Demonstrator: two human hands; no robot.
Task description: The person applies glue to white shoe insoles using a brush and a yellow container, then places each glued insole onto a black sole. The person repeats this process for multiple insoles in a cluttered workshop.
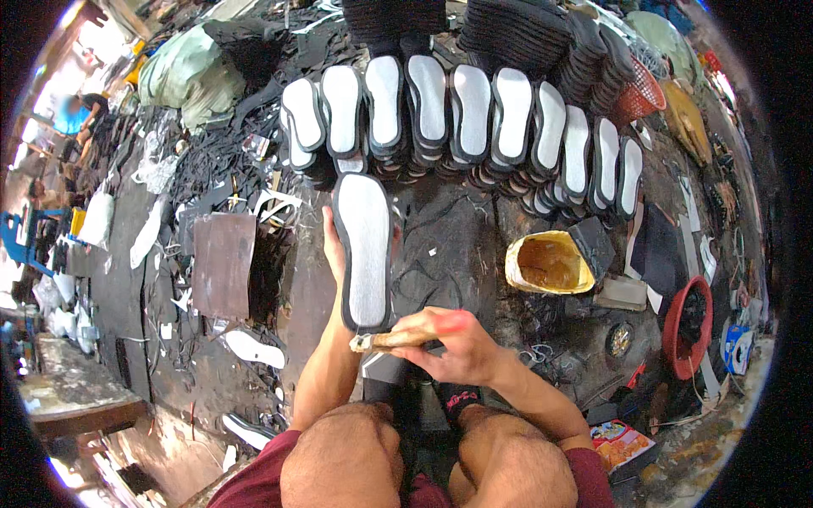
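My left hand (335,254) is closed round a shoe sole (365,245) from below, its fingers partly hidden behind it. The sole has a pale grey-white face and a black rim, and stands lengthwise in front of my knees. In my right hand (457,341) is a brush (388,340) with a tan, glue-coloured handle and a pale caked tip. The tip points left, at the near end of the sole; whether it touches cannot be told. Beyond, stacks of similar soles (428,97) stand in a curved row, pale faces up.
A glue container (550,261) with a yellowed rim stands to the right. A red basket (688,328) lies farther right. On the left are a dark brown board (224,265) and many scraps. Tall black stacks (517,38) rise behind the soles. A person (85,114) is far left.
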